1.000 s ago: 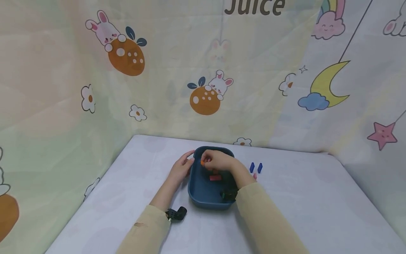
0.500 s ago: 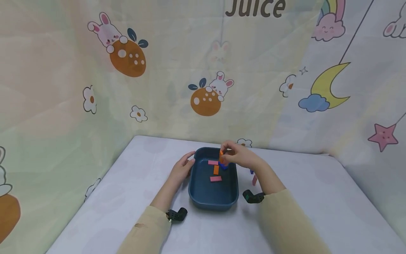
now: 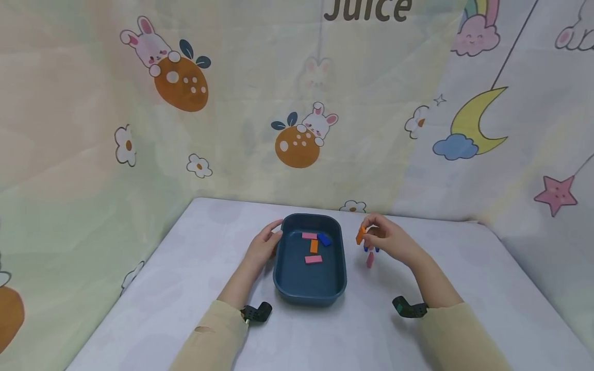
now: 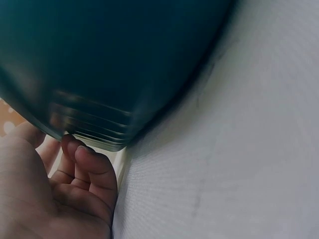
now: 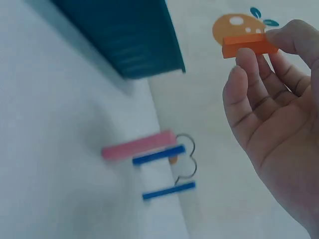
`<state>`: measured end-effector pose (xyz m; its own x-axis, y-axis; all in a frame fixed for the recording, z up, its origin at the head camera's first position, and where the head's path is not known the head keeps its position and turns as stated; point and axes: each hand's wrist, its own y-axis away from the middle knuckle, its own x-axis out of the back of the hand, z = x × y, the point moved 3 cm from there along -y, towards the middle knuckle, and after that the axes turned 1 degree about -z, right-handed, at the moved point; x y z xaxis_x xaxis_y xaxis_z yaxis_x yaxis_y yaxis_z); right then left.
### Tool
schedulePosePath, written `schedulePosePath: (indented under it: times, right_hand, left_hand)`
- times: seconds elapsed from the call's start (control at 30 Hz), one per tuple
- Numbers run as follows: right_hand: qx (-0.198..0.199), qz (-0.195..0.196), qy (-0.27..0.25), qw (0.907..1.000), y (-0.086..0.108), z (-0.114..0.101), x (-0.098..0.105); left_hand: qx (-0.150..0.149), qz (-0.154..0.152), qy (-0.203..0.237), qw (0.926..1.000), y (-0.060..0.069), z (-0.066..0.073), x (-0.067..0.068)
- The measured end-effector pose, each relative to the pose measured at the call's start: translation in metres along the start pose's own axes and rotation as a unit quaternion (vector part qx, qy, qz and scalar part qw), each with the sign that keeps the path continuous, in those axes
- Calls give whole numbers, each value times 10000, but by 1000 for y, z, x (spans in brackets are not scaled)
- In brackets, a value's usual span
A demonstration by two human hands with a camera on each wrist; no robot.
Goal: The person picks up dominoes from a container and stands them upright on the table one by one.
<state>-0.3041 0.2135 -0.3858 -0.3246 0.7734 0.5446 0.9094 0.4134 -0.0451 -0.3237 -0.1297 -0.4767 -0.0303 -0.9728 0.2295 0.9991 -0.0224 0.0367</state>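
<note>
My left hand point(image 3: 263, 245) rests its fingertips against the left side of a dark blue tub point(image 3: 310, 294); its fingers point(image 4: 97, 172) are loosely bent beside the outer wall. Out to the right of the tub, my right hand point(image 3: 389, 238) pinches a small orange block point(image 3: 360, 235) between thumb and fingers, raised above the table. Inside the tub lie a pink block point(image 3: 313, 259), another pink block point(image 3: 309, 235), an orange block point(image 3: 314, 247) and a blue block point(image 3: 324, 240). Below my right hand stand two upright blue blocks point(image 5: 169, 190) and an upright pink block point(image 5: 139, 145), partly hidden in the head view.
A white-covered table point(image 3: 223, 226) carries everything. Behind it hangs a printed cloth backdrop point(image 3: 250, 93) with rabbits, fruit and flowers, meeting the table's back edge. A black wrist camera point(image 3: 261, 312) sits on the left wrist, and another wrist camera point(image 3: 408, 308) on the right.
My right hand has moved from inside the tub, over its right rim, to above the standing blocks, carrying the orange block. My left hand has stayed at the tub's side.
</note>
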Motion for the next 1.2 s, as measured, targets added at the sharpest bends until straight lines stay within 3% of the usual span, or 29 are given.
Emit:
schedulePosePath:
  times: [0.43, 0.63, 0.83, 1.2]
  right_hand:
    - [-503, 376, -4, 9980, 35, 55, 21]
    - [-769, 300, 220, 9963, 39, 79, 23]
    - [-975, 306, 407, 9939, 37, 92, 20]
    - [-965, 307, 504, 9936, 39, 100, 14]
  left_hand:
    - [55, 16, 57, 10000, 2, 1, 0]
    - [71, 21, 34, 10000, 2, 1, 0]
    - [28, -5, 90, 10000, 2, 2, 1]
    - [-60, -25, 89, 9999, 4, 3, 0]
